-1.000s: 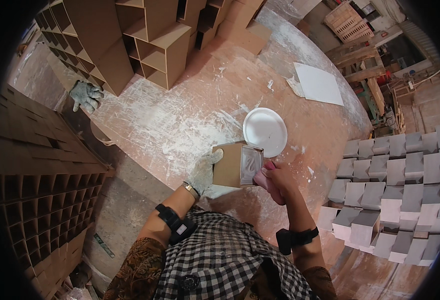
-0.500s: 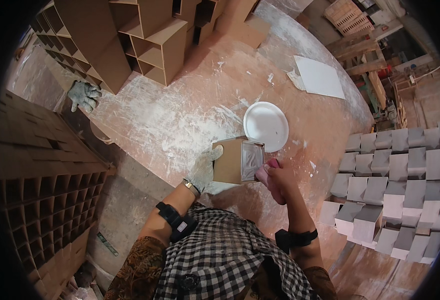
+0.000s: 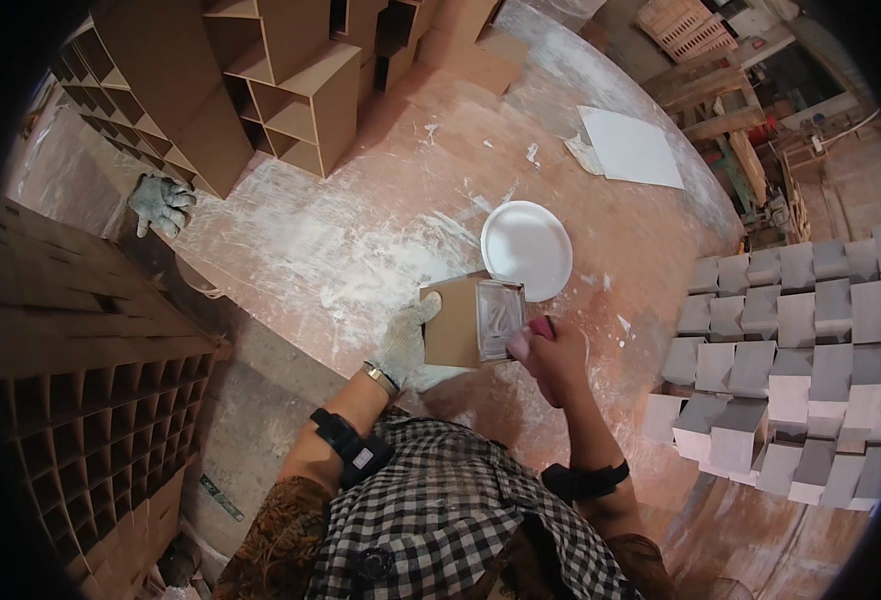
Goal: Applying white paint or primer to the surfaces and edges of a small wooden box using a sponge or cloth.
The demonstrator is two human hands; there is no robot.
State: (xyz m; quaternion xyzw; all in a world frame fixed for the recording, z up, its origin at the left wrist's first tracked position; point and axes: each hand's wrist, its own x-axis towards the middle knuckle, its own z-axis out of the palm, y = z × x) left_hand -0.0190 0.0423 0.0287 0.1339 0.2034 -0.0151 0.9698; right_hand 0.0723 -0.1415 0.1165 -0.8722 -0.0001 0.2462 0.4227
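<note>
left hand (image 3: 406,340), gloved, grips the box (image 3: 469,322) steady so right hand (image 3: 553,358), closed on a pink tool (image 3: 542,327), can spread; plate (image 3: 527,250) just beyond.

Workshop, small-scale woodworking or box-making by the look of it. Brown tabletop (image 3: 381,210) smeared with white paste or filler dust. Open-sided brown board cubes (image 3: 306,105) stacked at the top, gridded cubby racks (image 3: 81,420) on the left, rows of grey-white finished blocks (image 3: 791,370) on the right (dozens of them, all alike). Rough timber frames (image 3: 731,90) in the background, a spare work glove (image 3: 161,203) lying by the racks.
</note>
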